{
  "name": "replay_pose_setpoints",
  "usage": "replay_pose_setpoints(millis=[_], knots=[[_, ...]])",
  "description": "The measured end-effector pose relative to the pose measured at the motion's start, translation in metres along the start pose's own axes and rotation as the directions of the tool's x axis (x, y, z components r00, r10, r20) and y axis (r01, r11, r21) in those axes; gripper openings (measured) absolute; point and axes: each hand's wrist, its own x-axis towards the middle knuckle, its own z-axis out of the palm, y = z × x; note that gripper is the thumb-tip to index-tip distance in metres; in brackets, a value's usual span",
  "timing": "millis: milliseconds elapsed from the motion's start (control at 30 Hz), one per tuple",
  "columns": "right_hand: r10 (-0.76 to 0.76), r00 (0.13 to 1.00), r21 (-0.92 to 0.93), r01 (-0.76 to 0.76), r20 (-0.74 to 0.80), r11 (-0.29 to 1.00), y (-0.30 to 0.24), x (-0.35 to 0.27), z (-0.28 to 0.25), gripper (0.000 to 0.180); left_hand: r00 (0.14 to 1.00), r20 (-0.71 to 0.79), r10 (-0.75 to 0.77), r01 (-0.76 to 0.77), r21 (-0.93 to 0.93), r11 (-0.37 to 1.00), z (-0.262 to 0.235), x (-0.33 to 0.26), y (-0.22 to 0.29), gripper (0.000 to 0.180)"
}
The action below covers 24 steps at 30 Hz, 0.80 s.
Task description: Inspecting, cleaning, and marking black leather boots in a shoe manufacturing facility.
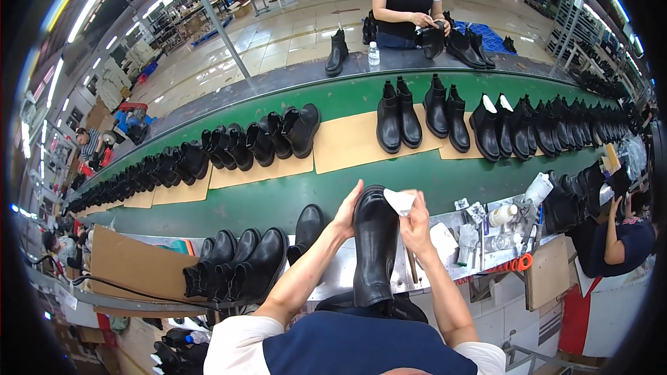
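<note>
A black ankle boot [374, 246] is held up in front of my chest, its toe pointing away from me. My left hand [347, 210] grips the boot along its left side near the toe. In my right hand [415, 226] is a white cloth [399, 201], pinched by the fingers and touching the right side of the toe. Beside my left forearm a single black boot [309, 226] stands on the metal bench. More black boots [258, 264] are grouped farther left.
Beyond the bench runs a green conveyor belt [347, 172] carrying rows of black boots on tan cardboard sheets [375, 140]. Bottles [501, 215] and tools crowd the bench at right. A cardboard panel [139, 264] stands at left. Co-workers work across the belt and at right.
</note>
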Motion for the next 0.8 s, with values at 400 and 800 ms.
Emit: replay_pose_setpoints(millis=[400, 800], knots=[[-0.197, 0.98, -0.345, 0.194, 0.027, 0.918, -0.014, 0.013, -0.002, 0.012, 0.992, -0.128, -0.007, 0.012, 0.038, 0.999, 0.011, 0.004, -0.005, 0.059], [-0.094, 0.995, -0.299, 0.096, 0.022, 0.949, -0.012, -0.006, -0.006, 0.02, 0.99, -0.138, 0.018, -0.008, 0.069, 0.998, 0.016, 0.003, -0.009, 0.059]])
